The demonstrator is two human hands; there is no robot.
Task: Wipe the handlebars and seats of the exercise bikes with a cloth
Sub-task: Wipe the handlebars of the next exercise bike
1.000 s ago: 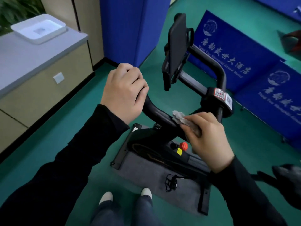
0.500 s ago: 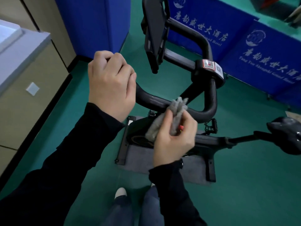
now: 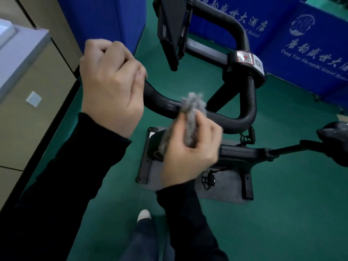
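The exercise bike's handlebar (image 3: 243,119) is gripped at its end by the curled fingers of the left hand (image 3: 111,87). The seat (image 3: 335,133) is seen well right of the fingers. A bunched grey cloth (image 3: 192,113) is clasped in the curled fingers of the right hand (image 3: 190,149), its top against the bar just beyond the fingertips.

I read the cloth (image 3: 193,110) as fuzzy, rough grey fabric. The handlebar (image 3: 235,121) looks smooth, matt black; the seat (image 3: 335,132) shows a slight gloss. The mat (image 3: 226,193) seems dull grey felt, the floor (image 3: 282,213) matt green.
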